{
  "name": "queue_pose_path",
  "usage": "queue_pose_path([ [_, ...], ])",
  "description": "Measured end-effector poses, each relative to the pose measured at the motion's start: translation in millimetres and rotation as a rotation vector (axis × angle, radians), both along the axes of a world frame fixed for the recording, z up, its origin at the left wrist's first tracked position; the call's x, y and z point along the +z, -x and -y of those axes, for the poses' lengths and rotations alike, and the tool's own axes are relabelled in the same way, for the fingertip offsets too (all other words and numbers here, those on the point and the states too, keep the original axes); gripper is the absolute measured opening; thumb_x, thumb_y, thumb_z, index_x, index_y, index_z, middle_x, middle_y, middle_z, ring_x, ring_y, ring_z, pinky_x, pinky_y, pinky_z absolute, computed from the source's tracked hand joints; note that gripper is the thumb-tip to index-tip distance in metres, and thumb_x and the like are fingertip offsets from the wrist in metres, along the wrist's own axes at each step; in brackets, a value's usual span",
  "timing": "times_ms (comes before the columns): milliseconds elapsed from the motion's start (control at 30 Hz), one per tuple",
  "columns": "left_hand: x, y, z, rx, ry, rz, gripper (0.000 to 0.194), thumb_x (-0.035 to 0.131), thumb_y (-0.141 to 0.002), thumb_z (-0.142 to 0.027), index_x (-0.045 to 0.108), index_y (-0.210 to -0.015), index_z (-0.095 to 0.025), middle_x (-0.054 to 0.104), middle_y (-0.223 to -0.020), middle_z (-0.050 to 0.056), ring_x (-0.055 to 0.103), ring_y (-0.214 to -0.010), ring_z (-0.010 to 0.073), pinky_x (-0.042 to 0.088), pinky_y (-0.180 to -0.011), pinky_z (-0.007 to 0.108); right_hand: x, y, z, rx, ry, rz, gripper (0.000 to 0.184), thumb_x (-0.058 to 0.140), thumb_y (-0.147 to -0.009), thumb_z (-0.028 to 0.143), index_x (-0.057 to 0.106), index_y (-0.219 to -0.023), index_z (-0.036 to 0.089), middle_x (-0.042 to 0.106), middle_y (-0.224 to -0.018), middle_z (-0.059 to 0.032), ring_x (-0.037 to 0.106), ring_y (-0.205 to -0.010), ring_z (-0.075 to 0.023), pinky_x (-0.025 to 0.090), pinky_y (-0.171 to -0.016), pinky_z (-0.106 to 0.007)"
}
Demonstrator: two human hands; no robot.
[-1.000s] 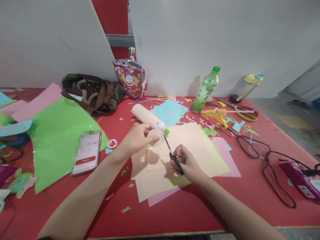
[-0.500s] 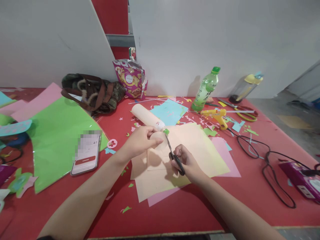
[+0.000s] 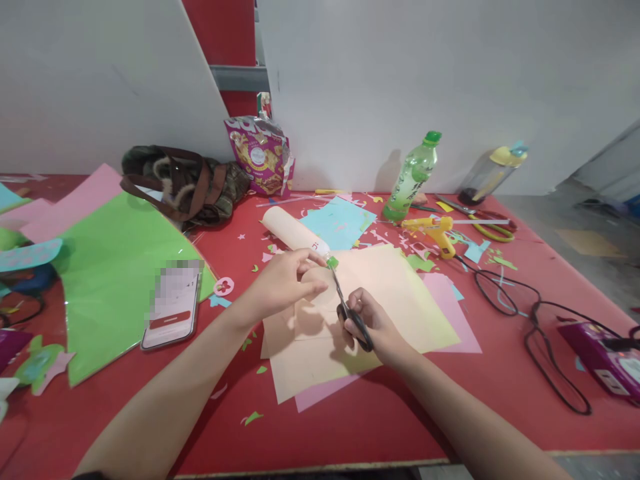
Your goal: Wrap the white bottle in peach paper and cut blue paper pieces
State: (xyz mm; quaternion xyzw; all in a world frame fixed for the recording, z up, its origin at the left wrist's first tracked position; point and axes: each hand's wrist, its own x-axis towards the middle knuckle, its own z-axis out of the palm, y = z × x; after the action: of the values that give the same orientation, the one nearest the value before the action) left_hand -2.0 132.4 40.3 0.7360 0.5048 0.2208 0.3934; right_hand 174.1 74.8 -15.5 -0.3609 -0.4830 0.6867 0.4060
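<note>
My left hand (image 3: 283, 281) pinches a small round piece of cream paper (image 3: 320, 283) above a stack of cream, yellow and pink sheets (image 3: 400, 300). My right hand (image 3: 370, 327) grips black-handled scissors (image 3: 350, 310), whose blades point up and away at the edge of the round piece. Just behind the hands lies a white glue bottle with a green tip (image 3: 295, 235).
A phone (image 3: 173, 307) rests on a large green sheet (image 3: 110, 267) at left. At the back stand a brown bag (image 3: 185, 183), a snack pouch (image 3: 260, 157), a green bottle (image 3: 413, 177), a yellow glue gun (image 3: 435, 233), yellow scissors (image 3: 480, 220) and black cables (image 3: 530, 320). Paper scraps litter the red table (image 3: 380, 413).
My left hand has turned the round paper piece a little and sunk slightly. The scissors have shifted a bit lower and to the right along its edge.
</note>
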Motion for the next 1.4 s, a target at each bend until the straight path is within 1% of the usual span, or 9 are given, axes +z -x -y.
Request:
queue_pose_path([
  [233, 3.1, 2, -1, -0.002, -0.011, -0.013, 0.029, 0.056, -0.062, -0.03, 0.057, -0.089, -0.018, 0.052, -0.056, -0.004, 0.048, -0.052, 0.0113, 0.035, -0.048, 0.02, 2.4, 0, 0, -0.004, 0.037, 0.013, 0.038, 0.061, -0.067, 0.038, 0.027, -0.073, 0.022, 0.037, -0.052, 0.0117, 0.04, -0.035, -0.0038, 0.028, -0.035, -0.016],
  [400, 2.7, 3, -3, 0.002, 0.011, -0.017, 0.031, 0.055, -0.062, -0.031, 0.056, -0.09, -0.017, 0.053, -0.058, -0.003, 0.051, -0.056, 0.0124, 0.037, -0.051, 0.021, 2.1, 1, 0, -0.011, 0.046, 0.015, 0.036, 0.06, -0.068, 0.034, 0.026, -0.072, 0.022, 0.035, -0.047, 0.0131, 0.038, -0.032, -0.0039, 0.024, -0.033, -0.015],
  [567, 3.9, 5, -4, 0.034, 0.003, 0.0, 0.029, 0.057, -0.062, -0.031, 0.055, -0.088, -0.018, 0.058, -0.066, -0.001, 0.055, -0.062, 0.0149, 0.04, -0.054, 0.023, 1.0, 1, 0, -0.036, 0.057, 0.034, 0.036, 0.061, -0.067, 0.031, 0.026, -0.071, 0.022, 0.035, -0.047, 0.0134, 0.037, -0.031, -0.0034, 0.025, -0.032, -0.015],
  [767, 2.6, 2, -4, 0.115, 0.055, 0.075, 0.029, 0.058, -0.061, -0.03, 0.054, -0.086, -0.018, 0.061, -0.069, 0.0, 0.057, -0.064, 0.0159, 0.042, -0.054, 0.023, 2.2, 2, 0, -0.068, 0.061, 0.022, 0.037, 0.06, -0.067, 0.033, 0.026, -0.069, 0.022, 0.034, -0.048, 0.0131, 0.038, -0.031, -0.0033, 0.027, -0.032, -0.015],
  [867, 0.7, -2, -2, 0.14, 0.032, 0.122, 0.029, 0.058, -0.062, -0.03, 0.054, -0.086, -0.016, 0.059, -0.071, 0.001, 0.055, -0.063, 0.0145, 0.04, -0.053, 0.022, 2.3, 3, 0, -0.072, 0.07, 0.023, 0.037, 0.061, -0.067, 0.033, 0.025, -0.07, 0.023, 0.035, -0.049, 0.0127, 0.038, -0.032, -0.0036, 0.028, -0.032, -0.015],
  [933, -0.1, -4, 0, 0.127, 0.036, 0.156, 0.026, 0.056, -0.064, -0.03, 0.054, -0.085, -0.016, 0.055, -0.067, -0.001, 0.052, -0.059, 0.0124, 0.038, -0.051, 0.02, 1.8, 3, 1, -0.067, 0.07, 0.02, 0.037, 0.061, -0.067, 0.033, 0.026, -0.07, 0.023, 0.037, -0.05, 0.0125, 0.039, -0.032, -0.0037, 0.028, -0.032, -0.015],
  [1033, -0.5, -5, 1, 0.104, 0.051, 0.163, 0.022, 0.055, -0.065, -0.028, 0.054, -0.085, -0.017, 0.042, -0.054, -0.006, 0.042, -0.049, 0.009, 0.032, -0.045, 0.018, 0.8, 3, 1, -0.038, 0.049, -0.014, 0.037, 0.061, -0.068, 0.035, 0.026, -0.072, 0.023, 0.038, -0.051, 0.0121, 0.04, -0.033, -0.0039, 0.026, -0.033, -0.015],
  [1133, -1.1, -5, 2, 0.083, 0.025, 0.101, 0.022, 0.055, -0.065, -0.027, 0.055, -0.085, -0.018, 0.029, -0.048, -0.008, 0.033, -0.044, 0.0075, 0.025, -0.041, 0.018, -0.2, 2, 0, -0.017, 0.028, -0.034, 0.038, 0.06, -0.068, 0.039, 0.027, -0.073, 0.022, 0.039, -0.053, 0.0111, 0.041, -0.034, -0.0045, 0.026, -0.033, -0.016],
  [1400, -4.1, -3, 1, 0.033, -0.01, 0.036, 0.026, 0.057, -0.064, -0.031, 0.056, -0.088, -0.019, 0.039, -0.052, -0.006, 0.041, -0.05, 0.0099, 0.03, -0.045, 0.019, -1.4, 0, 0, -0.002, 0.023, -0.007, 0.039, 0.06, -0.067, 0.042, 0.027, -0.073, 0.022, 0.04, -0.055, 0.0097, 0.043, -0.037, -0.0048, 0.027, -0.036, -0.017],
])
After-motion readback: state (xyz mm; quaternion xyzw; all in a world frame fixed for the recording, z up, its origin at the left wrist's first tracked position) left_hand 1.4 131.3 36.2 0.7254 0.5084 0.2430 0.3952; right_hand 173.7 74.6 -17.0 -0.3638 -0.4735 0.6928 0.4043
